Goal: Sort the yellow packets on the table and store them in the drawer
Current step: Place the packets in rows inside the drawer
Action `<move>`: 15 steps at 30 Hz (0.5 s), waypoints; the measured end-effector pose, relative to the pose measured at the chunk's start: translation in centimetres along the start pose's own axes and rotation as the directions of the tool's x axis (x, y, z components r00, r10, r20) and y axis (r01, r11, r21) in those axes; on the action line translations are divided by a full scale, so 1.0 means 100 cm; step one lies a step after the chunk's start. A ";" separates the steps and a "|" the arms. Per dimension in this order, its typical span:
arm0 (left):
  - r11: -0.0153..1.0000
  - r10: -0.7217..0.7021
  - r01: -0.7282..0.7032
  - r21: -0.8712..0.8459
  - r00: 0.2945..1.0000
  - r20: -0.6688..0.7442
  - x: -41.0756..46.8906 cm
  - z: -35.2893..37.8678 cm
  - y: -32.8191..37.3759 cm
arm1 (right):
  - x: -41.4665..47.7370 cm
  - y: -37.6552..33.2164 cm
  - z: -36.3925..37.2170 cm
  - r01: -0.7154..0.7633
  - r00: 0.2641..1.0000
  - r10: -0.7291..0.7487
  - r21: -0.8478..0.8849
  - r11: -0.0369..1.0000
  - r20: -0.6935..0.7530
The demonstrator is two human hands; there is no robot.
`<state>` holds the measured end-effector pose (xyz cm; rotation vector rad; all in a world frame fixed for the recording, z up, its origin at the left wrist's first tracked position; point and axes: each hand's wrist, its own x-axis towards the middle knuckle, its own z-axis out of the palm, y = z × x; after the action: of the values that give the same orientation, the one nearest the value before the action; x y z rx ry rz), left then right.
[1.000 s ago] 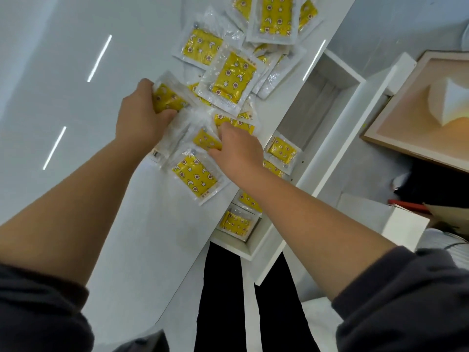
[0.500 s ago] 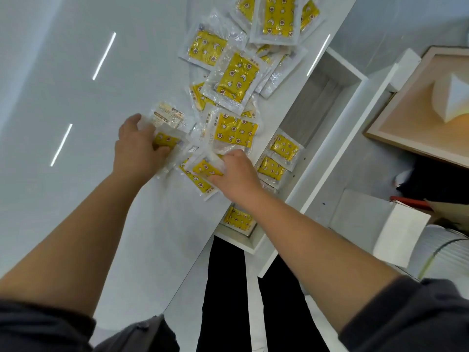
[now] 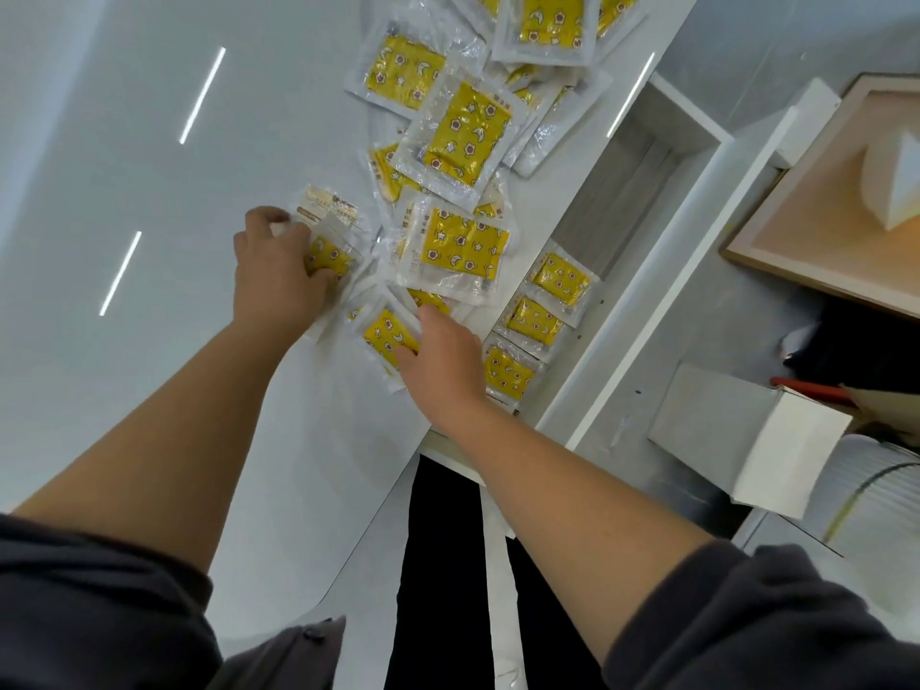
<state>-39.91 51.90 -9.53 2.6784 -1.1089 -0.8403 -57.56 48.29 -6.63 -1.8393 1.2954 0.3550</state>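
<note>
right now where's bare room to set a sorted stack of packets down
Bare tabletop left of the left hand. The drawer's far half beyond its three packets is free. Crowded: the pile between hands and far edge.

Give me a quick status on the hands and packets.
Left hand gripping a yellow star-print plastic packet. Right hand pressing another on the white table. Three packets in the white drawer; heap unsorted. Nothing obstructing.

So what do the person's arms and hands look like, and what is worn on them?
Both hands, the left hand and the right hand, are bare: no gloves, rings or watch show. The forearms are uncovered too. Dark grey sleeves of a soft fabric are pushed up near the elbows on both arms.
</note>
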 end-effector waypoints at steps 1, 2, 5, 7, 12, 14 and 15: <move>1.000 -0.007 0.007 -0.014 1.000 0.005 0.001 -0.001 0.001 | -0.002 0.002 -0.002 0.000 1.000 -0.002 0.076 0.997 0.026; 0.999 -0.017 0.018 -0.027 1.000 0.015 0.003 -0.002 0.002 | -0.003 0.005 -0.004 -0.013 0.999 0.005 0.157 0.987 0.051; 0.997 -0.073 0.075 -0.034 0.996 0.049 0.010 -0.006 0.006 | -0.004 0.011 -0.018 -0.106 0.988 0.050 0.398 0.911 0.149; 0.990 -0.135 0.131 0.060 0.989 0.058 0.016 -0.010 0.009 | -0.002 0.017 -0.030 -0.192 0.968 0.068 0.532 0.825 0.243; 0.976 -0.203 0.209 -0.060 0.975 0.092 0.018 -0.017 0.019 | 0.008 0.044 -0.054 -0.375 0.897 0.013 0.743 0.554 0.442; 0.969 -0.200 0.209 -0.129 0.977 0.076 0.012 -0.017 0.021 | 0.011 0.057 -0.060 -0.466 0.852 -0.029 0.782 0.414 0.522; 0.963 -0.204 0.212 -0.168 0.977 0.062 0.007 -0.018 0.022 | 0.013 0.063 -0.063 -0.507 0.830 -0.044 0.786 0.355 0.555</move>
<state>-39.86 49.67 -7.70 2.6716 -0.7311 -0.9837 -63.95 41.99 -6.56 -0.4935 1.0266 0.1556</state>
